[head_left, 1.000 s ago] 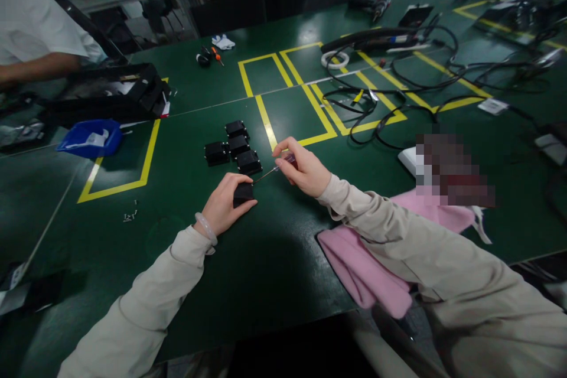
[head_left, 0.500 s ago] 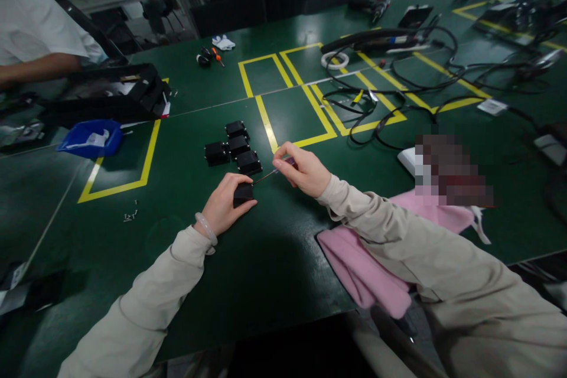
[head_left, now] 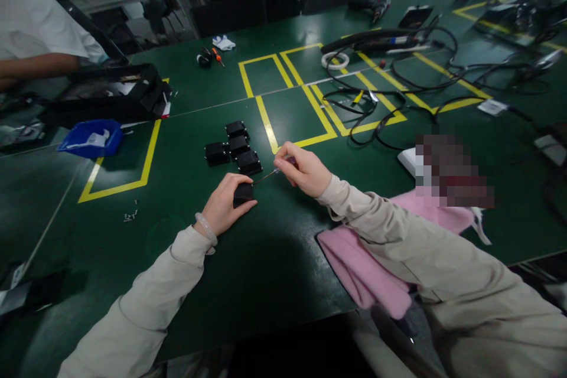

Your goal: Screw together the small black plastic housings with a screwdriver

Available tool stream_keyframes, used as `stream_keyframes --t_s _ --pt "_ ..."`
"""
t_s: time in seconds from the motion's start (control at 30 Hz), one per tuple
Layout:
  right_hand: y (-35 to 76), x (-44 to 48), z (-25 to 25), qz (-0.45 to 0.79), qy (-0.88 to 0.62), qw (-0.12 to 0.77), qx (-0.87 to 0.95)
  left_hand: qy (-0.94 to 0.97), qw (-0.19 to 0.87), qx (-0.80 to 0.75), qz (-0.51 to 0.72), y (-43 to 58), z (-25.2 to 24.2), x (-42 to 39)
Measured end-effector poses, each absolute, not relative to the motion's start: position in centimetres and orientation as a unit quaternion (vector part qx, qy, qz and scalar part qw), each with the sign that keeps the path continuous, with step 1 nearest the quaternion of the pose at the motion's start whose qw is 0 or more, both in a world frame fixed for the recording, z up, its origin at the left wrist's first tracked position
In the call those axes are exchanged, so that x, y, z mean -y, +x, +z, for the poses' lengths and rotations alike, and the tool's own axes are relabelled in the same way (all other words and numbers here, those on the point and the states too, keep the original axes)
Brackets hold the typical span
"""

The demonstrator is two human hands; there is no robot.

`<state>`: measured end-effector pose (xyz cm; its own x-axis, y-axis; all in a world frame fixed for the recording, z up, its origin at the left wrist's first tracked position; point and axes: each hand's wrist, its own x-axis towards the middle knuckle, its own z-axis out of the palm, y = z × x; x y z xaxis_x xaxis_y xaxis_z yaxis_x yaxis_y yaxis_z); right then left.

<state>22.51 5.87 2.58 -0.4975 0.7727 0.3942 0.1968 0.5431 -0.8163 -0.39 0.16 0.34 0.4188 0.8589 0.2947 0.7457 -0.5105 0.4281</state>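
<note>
My left hand (head_left: 225,204) grips a small black box (head_left: 243,194) and steadies it on the green table, thumb on the near side and fingers on the far side. In my right hand (head_left: 303,170) is a screwdriver (head_left: 267,175), its handle pinched between thumb and fingers. The thin shaft slants down to the left, and its tip meets the box's right upper corner, where a screw may sit, too small to make out. Just beyond stand several similar black boxes (head_left: 239,145) with shiny screws at their corners. Loose screws (head_left: 130,214) lie to the left.
A blue tray (head_left: 91,139) and a black case (head_left: 128,91) are at the left, near a co-worker's arm (head_left: 44,65). Black cables (head_left: 390,97) spread over the right side. A pink cloth (head_left: 367,271) lies under my right forearm. Yellow tape (head_left: 266,124) marks the table.
The fingers of my right hand have shifted slightly around the screwdriver handle. My left hand and the box stay where they were.
</note>
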Motion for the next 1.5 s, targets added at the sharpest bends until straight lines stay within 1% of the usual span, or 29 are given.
stream_keyframes --t_s 0.67,0.87,1.27,1.5 --pt "22.51 -5.81 2.69 0.344 -0.315 0.396 0.791 0.836 0.135 -0.478 0.232 -0.50 0.67 0.03" --pt "22.48 -5.79 2.57 0.361 -0.313 0.403 0.780 0.836 0.147 -0.475 0.233 -0.52 0.57 -0.04" --pt "22.55 -5.79 2.92 0.339 -0.306 0.407 0.791 0.838 0.162 -0.468 0.229 -0.25 0.73 0.07" --pt "22.66 -5.78 3.02 0.334 -0.317 0.397 0.794 0.838 0.166 -0.469 0.225 -0.26 0.80 0.02"
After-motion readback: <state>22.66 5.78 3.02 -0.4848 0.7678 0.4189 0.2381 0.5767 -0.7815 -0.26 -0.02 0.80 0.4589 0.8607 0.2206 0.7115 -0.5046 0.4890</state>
